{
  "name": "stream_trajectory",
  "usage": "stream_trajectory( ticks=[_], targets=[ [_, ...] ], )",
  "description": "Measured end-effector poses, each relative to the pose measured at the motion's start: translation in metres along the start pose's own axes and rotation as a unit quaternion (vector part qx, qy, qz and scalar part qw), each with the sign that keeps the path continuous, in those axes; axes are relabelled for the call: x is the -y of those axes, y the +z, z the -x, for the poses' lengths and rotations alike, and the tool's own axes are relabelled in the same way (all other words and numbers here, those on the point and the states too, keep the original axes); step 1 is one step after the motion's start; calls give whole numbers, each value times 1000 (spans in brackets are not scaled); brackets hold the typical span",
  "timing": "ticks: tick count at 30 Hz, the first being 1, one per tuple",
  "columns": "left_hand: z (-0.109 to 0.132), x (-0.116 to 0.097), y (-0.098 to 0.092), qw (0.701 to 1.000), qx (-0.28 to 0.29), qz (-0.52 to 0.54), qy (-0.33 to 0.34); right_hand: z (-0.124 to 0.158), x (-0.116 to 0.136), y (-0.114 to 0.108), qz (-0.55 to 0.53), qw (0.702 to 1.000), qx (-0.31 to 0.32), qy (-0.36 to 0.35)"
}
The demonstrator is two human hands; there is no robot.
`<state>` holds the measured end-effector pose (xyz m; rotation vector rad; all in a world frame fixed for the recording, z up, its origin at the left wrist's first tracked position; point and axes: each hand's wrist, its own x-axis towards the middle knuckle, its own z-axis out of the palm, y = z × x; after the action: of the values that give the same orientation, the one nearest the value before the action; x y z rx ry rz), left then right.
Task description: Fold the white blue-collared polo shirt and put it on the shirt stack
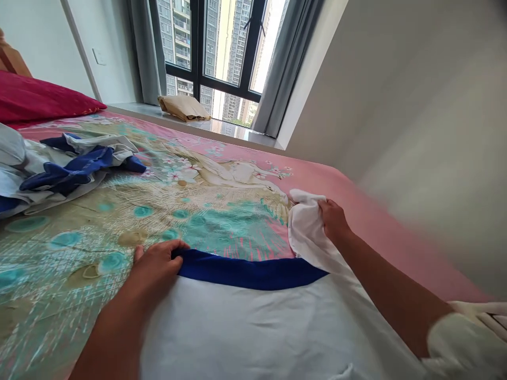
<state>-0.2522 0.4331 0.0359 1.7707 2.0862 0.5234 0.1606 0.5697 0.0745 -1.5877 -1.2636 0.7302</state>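
Note:
A white garment [253,327] with a blue band [249,272] along its far edge lies flat on the bed in front of me. My left hand [156,264] rests on the left end of the blue band, fingers curled over the cloth and pressing it down. My right hand [332,219] is closed on a bunched white fold [307,227] of the same garment at its far right corner, lifted slightly off the sheet.
The bed sheet [119,221] is pink and green with a peacock print. A heap of white and blue clothes [59,169] lies at the left, beside a red pillow [35,97]. A tan bag [184,107] sits on the window ledge. A wall [415,105] runs along the right.

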Motion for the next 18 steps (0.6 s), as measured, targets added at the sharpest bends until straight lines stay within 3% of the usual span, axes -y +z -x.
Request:
stream_trajectory(
  ticks=[3,5,8,12,15,18],
  targets=[
    [-1,-1,0,1000,-7,-9,6,50,-5,-35,-3,996,56,72],
    [-1,-3,1,1000,-14,-18,2,61,-12,-50,30,990,58,126],
    [-1,-3,4,999,-30,-27,0,41,-19,-52,122,981,26,146],
    [-4,3,10,999,-27,-28,13,-10,-26,-22,187,971,11,146],
    [-7,7,13,1000,-19,-17,14,-29,-27,-7,189,976,1,108],
    [-10,9,11,1000,-6,-4,4,-24,-9,-23,160,985,-33,59]
  ],
)
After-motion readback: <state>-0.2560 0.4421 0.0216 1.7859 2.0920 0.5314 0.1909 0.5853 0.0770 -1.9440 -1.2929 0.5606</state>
